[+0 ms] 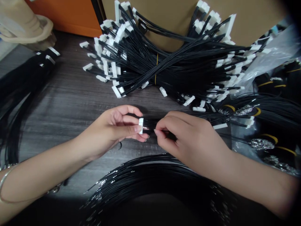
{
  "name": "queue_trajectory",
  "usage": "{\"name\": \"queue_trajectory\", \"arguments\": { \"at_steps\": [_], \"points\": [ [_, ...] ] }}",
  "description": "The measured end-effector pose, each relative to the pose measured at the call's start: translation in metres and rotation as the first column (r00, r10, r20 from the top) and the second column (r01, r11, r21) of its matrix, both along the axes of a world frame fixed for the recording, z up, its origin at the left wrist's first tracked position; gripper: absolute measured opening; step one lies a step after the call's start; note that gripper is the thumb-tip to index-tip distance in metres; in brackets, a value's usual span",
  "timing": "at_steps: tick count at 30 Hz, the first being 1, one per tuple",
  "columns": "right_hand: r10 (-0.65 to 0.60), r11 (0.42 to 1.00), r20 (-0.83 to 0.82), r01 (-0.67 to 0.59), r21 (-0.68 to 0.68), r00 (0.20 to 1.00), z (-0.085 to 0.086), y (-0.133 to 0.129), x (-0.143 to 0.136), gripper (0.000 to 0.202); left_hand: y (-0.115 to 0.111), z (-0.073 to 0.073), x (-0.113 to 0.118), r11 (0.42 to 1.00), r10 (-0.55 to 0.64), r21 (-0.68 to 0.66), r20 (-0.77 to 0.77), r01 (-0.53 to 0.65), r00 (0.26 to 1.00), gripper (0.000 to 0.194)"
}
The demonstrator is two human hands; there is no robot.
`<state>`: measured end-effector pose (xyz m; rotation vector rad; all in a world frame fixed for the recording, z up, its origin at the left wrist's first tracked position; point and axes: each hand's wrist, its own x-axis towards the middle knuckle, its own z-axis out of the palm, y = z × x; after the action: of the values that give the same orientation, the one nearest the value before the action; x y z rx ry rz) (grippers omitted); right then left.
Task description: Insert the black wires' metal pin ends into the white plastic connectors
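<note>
Between the thumb and fingers of my left hand [117, 127] is a small white connector housing [141, 125], held upright over the dark table. Black wires [150, 123] run from its right side toward my right hand [185, 135]. My right hand pinches a thin black wire close to the connector, thumb against forefinger. A shiny metal tip shows in the gap between the two hands. Whether that tip is inside the housing I cannot tell. Below both hands lies a curved bunch of loose black wires [141, 166] with silver terminals at the ends.
Behind my hands is a big bundle of black cables [178, 66] with white connectors, tied with a yellow band. More wire bundles [277, 106] with metal ends lie at right by clear plastic. Black wires [21, 81] and a beige container [28, 28] are at left.
</note>
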<state>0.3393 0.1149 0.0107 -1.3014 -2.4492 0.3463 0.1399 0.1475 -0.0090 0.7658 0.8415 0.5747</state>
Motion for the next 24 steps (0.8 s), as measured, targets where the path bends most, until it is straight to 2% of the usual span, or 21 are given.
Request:
{"name": "queue_trajectory", "arguments": {
  "at_steps": [6, 11, 16, 18, 21, 24],
  "points": [
    [0.004, 1.0, -0.004, -0.004, -0.03, 1.0, -0.003, 0.001, -0.003, 0.016, 0.0, -0.002, 0.0, 1.0, -0.015, 0.026, -0.001, 0.015, 1.0, 0.023],
    [0.064, 0.997, 0.013, -0.064, -0.043, 0.998, -0.004, 0.001, -0.003, 0.019, -0.003, 0.001, 0.005, 0.999, 0.028, 0.038, -0.027, -0.027, 0.999, 0.021],
    [0.019, 0.997, 0.146, -0.029, 0.067, 0.989, 0.006, -0.012, 0.0, 0.018, -0.001, -0.003, 0.005, 1.0, 0.014, 0.019, 0.063, -0.016, 0.998, 0.02],
    [0.088, 0.994, 0.151, -0.097, 0.055, 0.985, 0.01, -0.02, -0.002, 0.019, 0.0, -0.005, 0.002, 1.0, 0.011, 0.006, 0.088, -0.012, 0.996, 0.019],
    [0.313, 0.95, 0.186, -0.304, -0.079, 0.931, 0.014, -0.027, -0.012, 0.016, 0.001, -0.005, 0.001, 1.0, 0.025, 0.006, 0.105, -0.026, 0.994, 0.018],
    [0.39, 0.917, 0.198, -0.36, -0.171, 0.899, 0.013, -0.029, -0.024, 0.021, 0.0, -0.004, 0.001, 0.999, 0.033, 0.014, 0.108, -0.035, 0.994, 0.017]
  ]
}}
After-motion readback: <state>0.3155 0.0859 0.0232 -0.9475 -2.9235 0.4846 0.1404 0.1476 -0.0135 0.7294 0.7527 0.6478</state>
